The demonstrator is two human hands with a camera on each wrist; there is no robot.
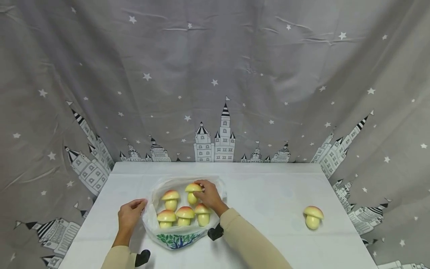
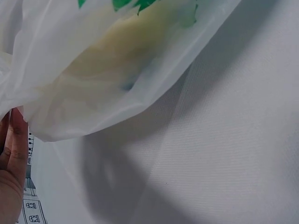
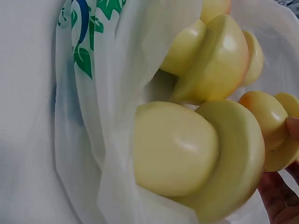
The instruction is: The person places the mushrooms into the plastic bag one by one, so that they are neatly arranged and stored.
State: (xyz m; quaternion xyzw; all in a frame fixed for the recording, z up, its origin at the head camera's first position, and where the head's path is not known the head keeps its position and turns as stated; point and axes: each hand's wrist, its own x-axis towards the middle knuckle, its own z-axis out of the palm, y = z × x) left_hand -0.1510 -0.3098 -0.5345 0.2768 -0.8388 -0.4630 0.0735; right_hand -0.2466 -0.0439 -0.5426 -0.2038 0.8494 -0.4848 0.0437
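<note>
A white plastic bag (image 1: 151,229) with a green and blue tree print lies opened on the table. Several yellow toy mushrooms (image 1: 185,216) with reddish caps stand inside it. My right hand (image 1: 211,196) reaches over the bag's right side and grips the cap of the mushroom (image 1: 193,192) at the back. In the right wrist view, the fingers (image 3: 280,196) touch that mushroom (image 3: 268,116) beyond the nearer ones. My left hand (image 1: 130,216) pinches the bag's left rim between thumb and fingers. The left wrist view has this hand (image 2: 13,163) at its edge, partly cut off.
Another yellow mushroom (image 1: 313,217) stands alone on the right part of the white-covered table (image 1: 262,209). Behind the table hangs a grey curtain (image 1: 215,56) printed with stars and castles. It also runs along both sides.
</note>
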